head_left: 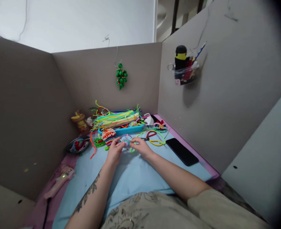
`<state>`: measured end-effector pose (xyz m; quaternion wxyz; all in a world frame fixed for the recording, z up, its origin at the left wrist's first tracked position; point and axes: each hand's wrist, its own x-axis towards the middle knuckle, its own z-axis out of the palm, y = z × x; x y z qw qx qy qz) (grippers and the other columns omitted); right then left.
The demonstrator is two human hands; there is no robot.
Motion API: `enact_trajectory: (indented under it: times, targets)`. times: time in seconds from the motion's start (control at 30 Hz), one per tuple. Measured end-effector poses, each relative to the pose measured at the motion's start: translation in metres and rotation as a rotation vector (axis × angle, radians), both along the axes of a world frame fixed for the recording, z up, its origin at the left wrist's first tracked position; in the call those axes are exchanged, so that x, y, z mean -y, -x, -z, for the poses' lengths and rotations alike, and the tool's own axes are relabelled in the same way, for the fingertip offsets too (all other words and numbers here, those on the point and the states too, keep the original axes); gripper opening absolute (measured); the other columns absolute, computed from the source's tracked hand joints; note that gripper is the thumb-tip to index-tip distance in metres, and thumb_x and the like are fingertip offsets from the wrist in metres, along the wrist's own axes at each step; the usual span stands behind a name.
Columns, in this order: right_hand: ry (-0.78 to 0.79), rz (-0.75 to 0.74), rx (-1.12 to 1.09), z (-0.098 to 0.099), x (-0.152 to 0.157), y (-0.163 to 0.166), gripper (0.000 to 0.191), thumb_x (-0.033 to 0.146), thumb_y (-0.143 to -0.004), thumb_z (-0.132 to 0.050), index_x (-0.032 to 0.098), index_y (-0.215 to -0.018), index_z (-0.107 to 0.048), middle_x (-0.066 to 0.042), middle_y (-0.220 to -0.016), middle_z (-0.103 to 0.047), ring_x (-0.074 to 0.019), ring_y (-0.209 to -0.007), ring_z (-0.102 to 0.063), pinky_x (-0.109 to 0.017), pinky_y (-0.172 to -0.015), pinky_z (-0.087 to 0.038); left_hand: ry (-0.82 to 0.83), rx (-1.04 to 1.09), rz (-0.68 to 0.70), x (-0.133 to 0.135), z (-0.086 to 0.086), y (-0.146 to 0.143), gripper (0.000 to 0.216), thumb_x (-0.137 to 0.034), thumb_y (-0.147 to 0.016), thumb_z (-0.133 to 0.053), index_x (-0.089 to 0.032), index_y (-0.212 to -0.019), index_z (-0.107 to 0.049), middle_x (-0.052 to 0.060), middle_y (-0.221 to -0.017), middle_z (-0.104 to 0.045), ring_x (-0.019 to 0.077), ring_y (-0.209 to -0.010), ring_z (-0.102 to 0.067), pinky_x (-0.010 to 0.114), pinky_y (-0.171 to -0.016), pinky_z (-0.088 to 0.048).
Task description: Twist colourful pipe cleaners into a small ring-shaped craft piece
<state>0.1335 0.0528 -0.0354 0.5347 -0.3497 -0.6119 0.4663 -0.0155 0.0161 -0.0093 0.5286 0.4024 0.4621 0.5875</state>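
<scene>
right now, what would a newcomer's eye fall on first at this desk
Probably the heap of yellow and green strands at the back, piled over a blue tray. Then the green ornament hanging against the middle partition. Nearer, the left hand and right hand hold a small pastel piece between them.

hands (115, 151) (142, 147) 2; held craftwork (126, 140) 1; phone (182, 152) 1; blue tray (130, 130) 1

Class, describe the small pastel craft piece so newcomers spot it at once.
Find the grey back partition; below sits a bright blue plastic tray heaped with fuzzy multicoloured stems. Nearer the person, between the left hand and the right hand, is a small pastel blue-and-pink craft piece. Unlike the orange-and-white craft piece nearby, it is held by both hands.
</scene>
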Motion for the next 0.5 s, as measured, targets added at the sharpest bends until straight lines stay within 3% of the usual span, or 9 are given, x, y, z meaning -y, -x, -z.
enact_trajectory:
  times: [0.2, 0.33, 0.5]
  targets:
    - [0.018, 0.018, 0.030, 0.0010, 0.0053, 0.0052, 0.028, 0.043, -0.066, -0.065, 0.018, -0.057, -0.059, -0.003, -0.081, -0.053, -0.0187, -0.084, -0.049, -0.037, -0.086, -0.033, -0.008, -0.001, 0.032, 0.0003, 0.0035, -0.0044, 0.063, -0.039, -0.057, -0.074, -0.018, -0.109, -0.045, -0.010, -0.054, -0.042, 0.0009, -0.036, -0.026, 0.017, -0.037, -0.014]
    - [0.022, -0.012, -0.037, 0.0019, 0.0051, 0.0063, 0.029, 0.043, -0.064, -0.068, 0.018, -0.055, -0.059, -0.005, -0.100, -0.052, -0.0213, -0.098, -0.048, -0.038, -0.092, -0.030, 0.001, 0.044, 0.013, -0.0036, 0.0083, -0.0019, 0.060, -0.037, -0.056, -0.074, -0.018, -0.104, -0.042, -0.013, -0.048, -0.030, 0.0014, -0.035, -0.022, 0.016, -0.037, -0.012]
    - [-0.022, -0.026, -0.076, 0.0028, 0.0063, 0.0075, 0.030, 0.046, -0.063, -0.068, 0.017, -0.059, -0.059, -0.006, -0.118, -0.045, -0.0225, -0.109, -0.045, -0.036, -0.095, -0.030, 0.017, 0.087, 0.028, -0.0058, 0.0089, 0.0001, 0.061, -0.034, -0.056, -0.075, -0.018, -0.103, -0.040, -0.013, -0.049, -0.029, 0.0012, -0.036, -0.021, 0.016, -0.036, -0.011]
